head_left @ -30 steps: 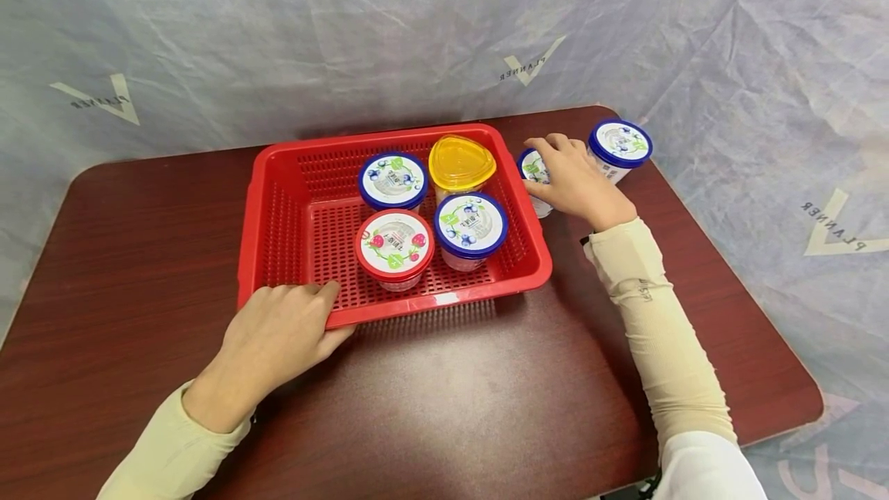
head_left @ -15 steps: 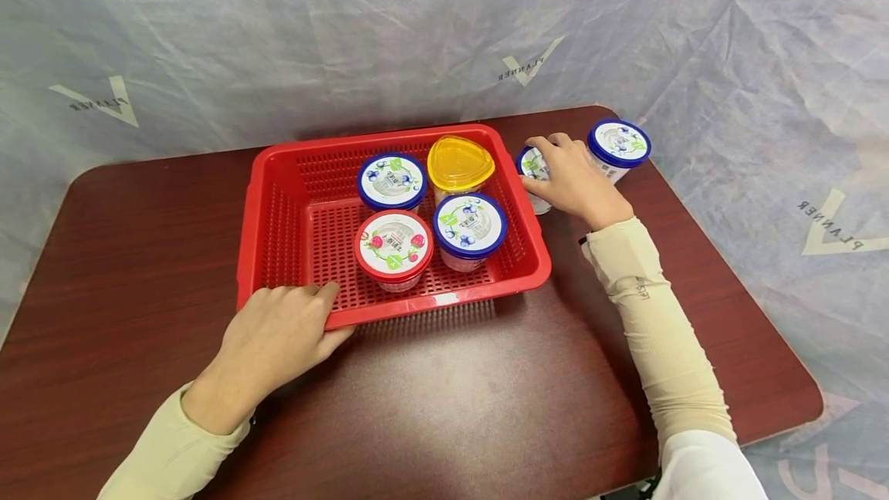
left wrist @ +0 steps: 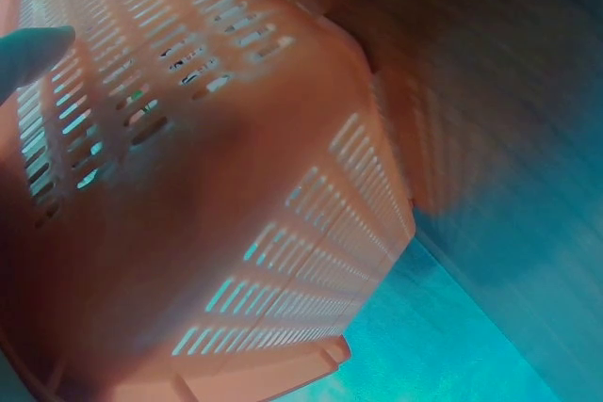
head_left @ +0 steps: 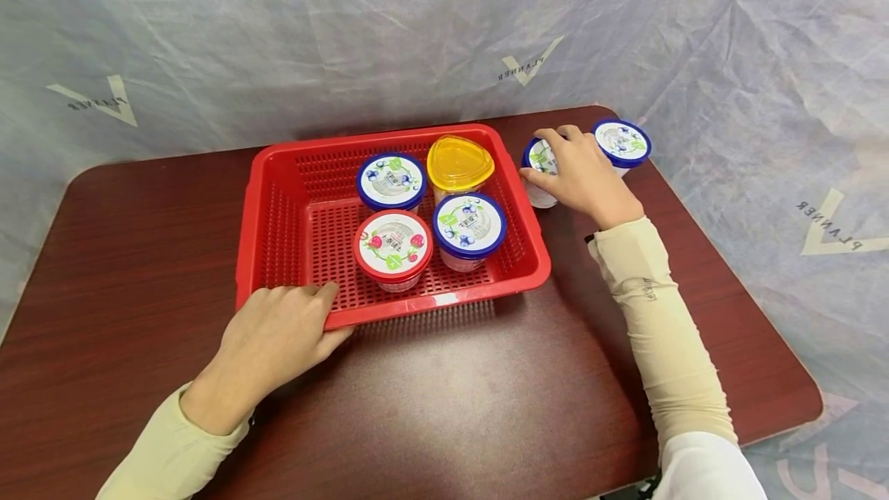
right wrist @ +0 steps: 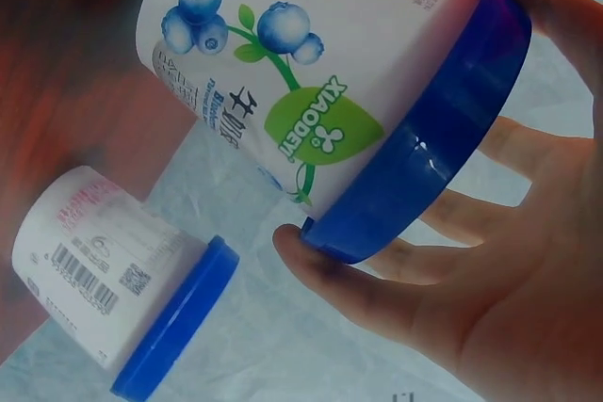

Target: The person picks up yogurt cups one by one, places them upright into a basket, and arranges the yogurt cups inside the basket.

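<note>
My left hand grips the near-left rim of a red perforated plastic basket. In the left wrist view, a fingertip lies along the slotted wall of the basket. Just right of the basket, my right hand holds a white tub printed with blueberries by its blue lid. From the right wrist, that tub shows its green leaf logo, with fingers and thumb spread around the lid's rim.
Inside the basket stand two blue-lidded tubs, a red-lidded strawberry tub and a yellow-lidded container. Another blue-lidded tub stands behind my right hand, near the right edge of the brown table. Grey cloth hangs behind.
My right hand has shifted slightly up and right in the head view, and the blueberry tub has moved with it. The left hand and the basket stay put.
</note>
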`<state>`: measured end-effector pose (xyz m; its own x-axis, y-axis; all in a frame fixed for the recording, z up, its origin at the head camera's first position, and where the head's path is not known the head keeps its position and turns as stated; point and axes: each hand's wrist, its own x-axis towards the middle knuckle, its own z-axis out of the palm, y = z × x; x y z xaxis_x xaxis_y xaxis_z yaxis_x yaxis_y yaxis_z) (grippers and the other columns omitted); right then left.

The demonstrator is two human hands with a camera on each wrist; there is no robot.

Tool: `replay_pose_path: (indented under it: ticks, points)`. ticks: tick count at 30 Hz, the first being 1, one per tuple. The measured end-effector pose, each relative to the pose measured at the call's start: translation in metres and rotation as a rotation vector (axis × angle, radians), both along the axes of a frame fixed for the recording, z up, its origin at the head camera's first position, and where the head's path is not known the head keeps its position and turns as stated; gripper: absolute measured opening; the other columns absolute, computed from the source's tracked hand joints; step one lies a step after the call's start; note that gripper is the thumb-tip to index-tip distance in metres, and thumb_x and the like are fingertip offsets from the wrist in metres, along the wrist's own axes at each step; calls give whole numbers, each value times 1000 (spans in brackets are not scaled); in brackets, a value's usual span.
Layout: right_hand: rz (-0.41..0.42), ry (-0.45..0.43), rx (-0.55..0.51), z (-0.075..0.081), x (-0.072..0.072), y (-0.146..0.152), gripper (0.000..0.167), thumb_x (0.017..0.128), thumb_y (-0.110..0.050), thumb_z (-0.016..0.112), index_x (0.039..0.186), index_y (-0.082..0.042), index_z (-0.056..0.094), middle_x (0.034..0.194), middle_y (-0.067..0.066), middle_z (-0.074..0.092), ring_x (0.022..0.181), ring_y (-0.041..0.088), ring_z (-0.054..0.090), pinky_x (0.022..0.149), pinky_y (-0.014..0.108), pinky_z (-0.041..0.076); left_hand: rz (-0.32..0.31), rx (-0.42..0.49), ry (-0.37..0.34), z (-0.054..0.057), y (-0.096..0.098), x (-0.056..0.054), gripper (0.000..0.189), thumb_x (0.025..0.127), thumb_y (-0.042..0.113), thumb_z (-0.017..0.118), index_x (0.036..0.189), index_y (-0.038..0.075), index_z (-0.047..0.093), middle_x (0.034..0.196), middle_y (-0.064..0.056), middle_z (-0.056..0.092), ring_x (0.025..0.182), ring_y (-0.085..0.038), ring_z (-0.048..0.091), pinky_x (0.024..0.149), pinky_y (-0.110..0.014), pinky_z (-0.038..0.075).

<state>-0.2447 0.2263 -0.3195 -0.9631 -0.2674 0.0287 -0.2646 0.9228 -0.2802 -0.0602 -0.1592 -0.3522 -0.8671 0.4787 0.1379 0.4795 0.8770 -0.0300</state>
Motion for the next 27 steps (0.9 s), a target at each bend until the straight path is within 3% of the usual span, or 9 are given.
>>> replay_pose_path:
  ticks: [11, 27]
  points:
    - [16, 47, -30, 8, 2, -1, 73, 93, -48, 62, 150, -8, 39, 149, 26, 38, 135, 48, 37, 101, 65, 38, 3, 1, 4, 0, -2, 0, 42, 78, 45, 79, 81, 8, 59, 54, 3, 42, 43, -17, 44, 42, -35, 41]
    - [6, 43, -21, 13, 10, -1, 72, 94, -47, 60, 151, -8, 38, 151, 26, 35, 137, 49, 34, 103, 66, 35, -11, 3, 3, 0, 0, -1, 42, 78, 44, 79, 83, 7, 60, 55, 1, 44, 43, -16, 44, 42, -34, 42]
